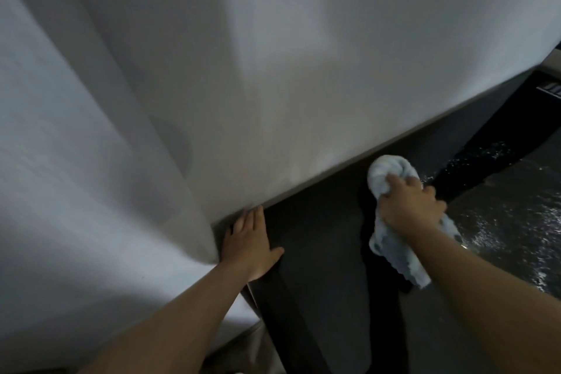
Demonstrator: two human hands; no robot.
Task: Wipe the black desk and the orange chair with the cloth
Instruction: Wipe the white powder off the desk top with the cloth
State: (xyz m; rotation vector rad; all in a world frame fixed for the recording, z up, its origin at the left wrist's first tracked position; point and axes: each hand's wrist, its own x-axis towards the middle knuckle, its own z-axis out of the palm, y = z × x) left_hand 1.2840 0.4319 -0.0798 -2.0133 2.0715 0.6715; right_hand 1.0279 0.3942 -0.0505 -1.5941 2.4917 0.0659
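Cloth (394, 222): a pale, bunched rag, gripped in the right hand (409, 203). The fingers curl round its middle; a wad sticks out above the knuckles and a longer tail hangs below the wrist. The wad presses on the desk (318, 252), on the dark surface near the far edge where it meets the wall (273, 55).

The left hand (250, 240) holds nothing. It lies flat, fingers straight and together, thumb spread, palm on the desk at the corner next to the wall. It appears to brace the body.

A pale curtain or drape (60, 161) hangs at the left, beside the left hand. At the right, beyond the desk, lies a dark speckled floor (516, 222).

Progress: the desk wipe is in hand. The view is blurred and dim, so wiped and unwiped areas cannot be told apart; no streaks or wet marks show on the desk. The orange chair is not in view. Judged from this, the chair remains to be done, and possibly part of the desk.
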